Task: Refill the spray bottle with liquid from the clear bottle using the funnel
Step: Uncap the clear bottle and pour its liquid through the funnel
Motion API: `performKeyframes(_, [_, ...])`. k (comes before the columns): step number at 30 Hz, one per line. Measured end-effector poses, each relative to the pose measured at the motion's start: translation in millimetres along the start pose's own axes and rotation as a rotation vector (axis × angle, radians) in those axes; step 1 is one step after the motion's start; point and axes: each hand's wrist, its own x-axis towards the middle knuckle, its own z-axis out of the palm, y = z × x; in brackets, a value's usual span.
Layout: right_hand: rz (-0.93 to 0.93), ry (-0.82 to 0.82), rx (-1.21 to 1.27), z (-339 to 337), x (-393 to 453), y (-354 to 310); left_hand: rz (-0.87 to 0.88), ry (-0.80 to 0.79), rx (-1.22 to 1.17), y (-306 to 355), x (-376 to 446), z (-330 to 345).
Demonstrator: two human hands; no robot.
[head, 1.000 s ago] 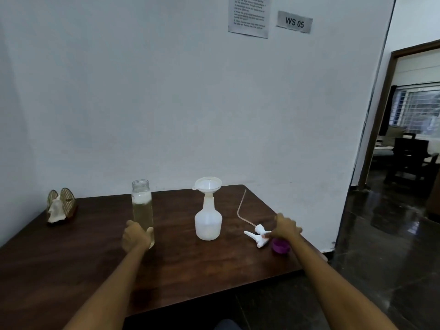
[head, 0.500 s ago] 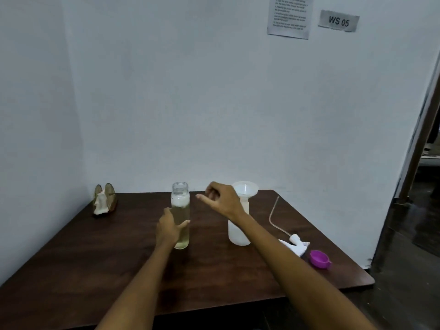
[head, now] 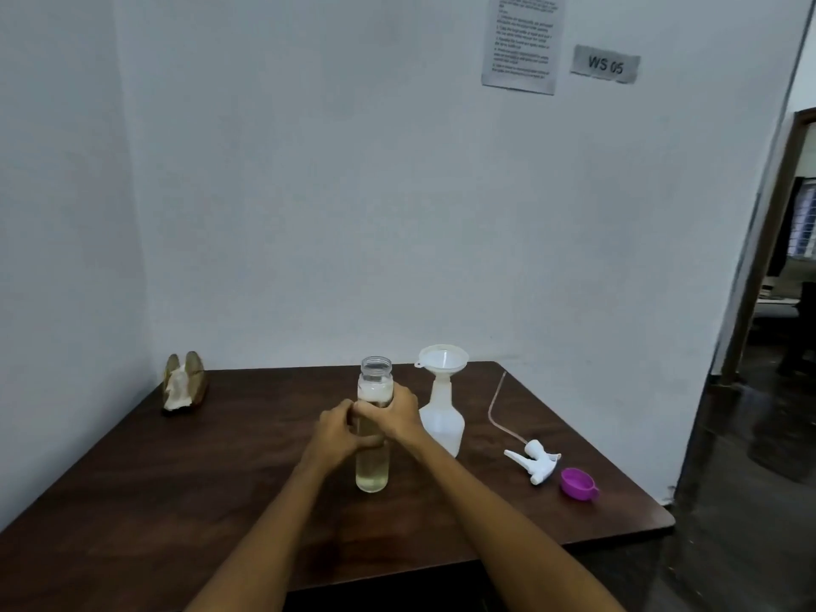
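Clear glass bottle [head: 373,439] of pale liquid, uncapped and upright, is gripped by both hands [head: 342,430] and should tip slowly over the white plastic funnel [head: 443,358].

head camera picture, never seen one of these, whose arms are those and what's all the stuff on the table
The picture comes from a wide-angle camera worn on a person's head, looking forward and down, so the two bare arms reaching in from below are the wearer's own. There is no robot here.

Both hands are closed around the clear bottle, which stands upright and uncapped on the brown table and holds pale yellowish liquid. The left hand grips its middle; the right hand grips a little higher.

Just right of it stands the white spray bottle with a white funnel sitting in its neck, ready for pouring. Further right lie the removed spray head with its thin tube, and a purple cap. At the far left corner sits a small napkin holder.
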Motion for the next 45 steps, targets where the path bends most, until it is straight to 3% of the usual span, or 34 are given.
performKeyframes(4, [0.009,0.091,0.029,-51.9,-4.1,11.5,0.129,-0.172,0.154,30.8,14.0,17.9])
performKeyframes(10, [0.023,0.195,-0.033,-126.0,-10.2,24.5,0.210,-0.080,0.305,48.3,25.3,50.2])
performKeyframes(12, [0.055,0.234,-0.026,-142.3,-10.4,30.7,0.136,0.005,0.200,51.1,34.5,68.0])
performKeyframes(14, [0.066,0.265,-0.011,-154.4,-7.0,34.9,-0.050,0.068,-0.042,58.4,46.0,84.8])
performKeyframes(16, [0.063,0.273,-0.008,-161.0,-0.5,35.3,-0.223,0.040,-0.202,66.3,57.8,95.6])
performKeyframes(22, [0.062,0.297,0.020,-159.0,22.1,41.1,-0.208,-0.003,-0.357,69.5,86.3,116.3])
performKeyframes(28, [0.060,0.271,-0.002,-150.5,31.8,45.9,-0.123,0.099,-0.276,56.3,86.4,127.4])
performKeyframes(38, [0.054,0.261,-0.005,-113.2,40.6,17.5,-0.138,0.078,-0.217,17.5,68.0,56.2])
performKeyframes(45, [0.016,0.096,-0.007,-68.7,54.2,-10.9,-0.188,-0.004,-0.209,1.2,59.1,15.1])
